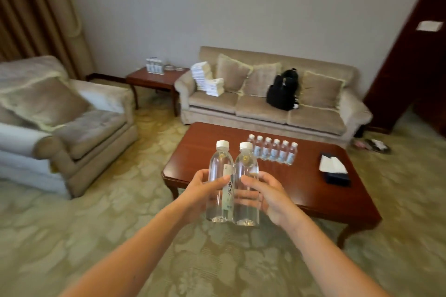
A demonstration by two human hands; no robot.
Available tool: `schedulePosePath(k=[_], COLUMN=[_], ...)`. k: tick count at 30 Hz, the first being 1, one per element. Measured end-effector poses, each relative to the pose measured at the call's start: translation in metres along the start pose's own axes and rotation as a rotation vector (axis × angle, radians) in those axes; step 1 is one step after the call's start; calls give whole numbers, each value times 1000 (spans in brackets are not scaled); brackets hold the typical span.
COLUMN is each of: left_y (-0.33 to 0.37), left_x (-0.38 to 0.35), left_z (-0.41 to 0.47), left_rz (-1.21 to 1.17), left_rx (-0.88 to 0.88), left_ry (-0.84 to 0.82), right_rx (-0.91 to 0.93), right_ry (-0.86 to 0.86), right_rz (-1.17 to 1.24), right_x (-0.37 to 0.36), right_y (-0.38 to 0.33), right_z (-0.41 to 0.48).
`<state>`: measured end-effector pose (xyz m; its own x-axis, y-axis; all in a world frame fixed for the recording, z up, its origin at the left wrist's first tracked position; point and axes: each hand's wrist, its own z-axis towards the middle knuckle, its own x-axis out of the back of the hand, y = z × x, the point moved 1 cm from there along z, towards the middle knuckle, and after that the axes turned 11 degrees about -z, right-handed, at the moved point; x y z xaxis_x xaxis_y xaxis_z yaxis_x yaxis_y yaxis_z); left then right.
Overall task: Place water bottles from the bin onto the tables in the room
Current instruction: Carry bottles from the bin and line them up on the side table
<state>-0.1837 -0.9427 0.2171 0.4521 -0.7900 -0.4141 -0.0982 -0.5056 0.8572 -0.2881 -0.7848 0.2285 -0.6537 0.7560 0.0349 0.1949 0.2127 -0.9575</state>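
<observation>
I hold two clear water bottles with white caps upright and side by side in front of me. My left hand (201, 190) grips the left bottle (220, 169); my right hand (265, 194) grips the right bottle (246, 166). Both bottles hang in the air just before the near left corner of the wooden coffee table (301, 190). A row of several bottles (274, 152) stands on that table's far side. More bottles (154, 65) stand on the small side table (154, 79) in the corner. No bin is in view.
A dark tissue box (334, 169) lies on the coffee table's right part. A beige sofa (265, 108) holds a black backpack (282, 91) and white stacks (205, 78). An armchair (67, 123) stands at left. Patterned carpet surrounds the table.
</observation>
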Motion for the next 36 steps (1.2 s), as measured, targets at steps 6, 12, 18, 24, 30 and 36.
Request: schedulePosePath(k=[6, 12, 18, 24, 30, 36], left_y=[46, 78, 96, 113, 141, 190], left_x=[33, 58, 76, 116, 179, 274], left_z=[30, 58, 80, 92, 117, 153], left_rz=[-54, 26, 80, -18, -34, -22], left_rx=[-128, -213, -250, -254, -247, -247], left_ry=[191, 348, 506, 617, 654, 615], right_rx=[37, 118, 124, 65, 53, 94], right_ry=[-219, -384, -422, -529, -578, -547], right_rz=[-103, -187, -211, -227, -290, -320], right_x=[-27, -44, -72, -121, -191, -279], right_y=[-40, -68, -77, -87, -93, -105], right_z=[82, 151, 220, 270, 320, 376])
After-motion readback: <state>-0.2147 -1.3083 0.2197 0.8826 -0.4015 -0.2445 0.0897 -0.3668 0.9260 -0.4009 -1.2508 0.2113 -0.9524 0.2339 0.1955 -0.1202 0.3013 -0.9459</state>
